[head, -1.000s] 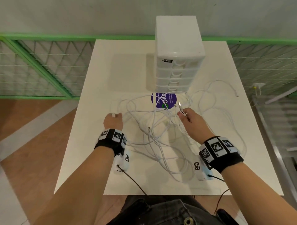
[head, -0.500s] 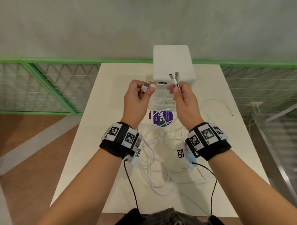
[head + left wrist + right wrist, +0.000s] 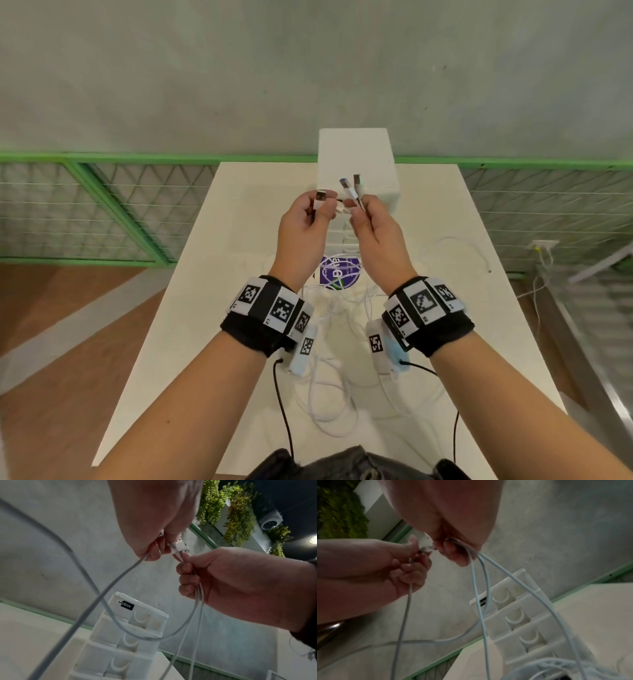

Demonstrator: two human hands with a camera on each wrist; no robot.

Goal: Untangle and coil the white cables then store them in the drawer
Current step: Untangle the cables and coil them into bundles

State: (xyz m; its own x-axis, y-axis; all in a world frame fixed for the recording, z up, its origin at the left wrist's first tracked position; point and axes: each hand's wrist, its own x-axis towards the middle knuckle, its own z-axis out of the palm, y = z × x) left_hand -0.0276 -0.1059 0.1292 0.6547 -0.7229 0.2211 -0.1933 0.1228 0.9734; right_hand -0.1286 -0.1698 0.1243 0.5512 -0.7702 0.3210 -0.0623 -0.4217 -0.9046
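Both hands are raised in front of the chest with the cable ends gathered at the fingertips, which looks like a way to sort out which plug belongs to which strand before any coiling begins. The left hand [image 3: 303,226] is curled around one cable, its plug [image 3: 320,199] pinched between thumb and forefinger and sticking up above the knuckles. The right hand [image 3: 371,228] is closed on several strands at once — two plugs [image 3: 352,186] stand up from its fingers, and the right wrist view shows three strands trailing down out of the fist. The hands sit just beside each other, fingertips nearly meeting, and a small connector seems to sit between them; who holds it I cannot tell.

The rest of the white cables [image 3: 334,359] hangs down from the hands and lies in a loose tangle on the white table [image 3: 191,308], below the wrists. A round purple sticker [image 3: 337,274] shows under the loops. The small drawer unit [image 3: 356,161] stands at the far side of the table, beyond the hands — all its drawers look closed. Nothing is coiled or stored yet.
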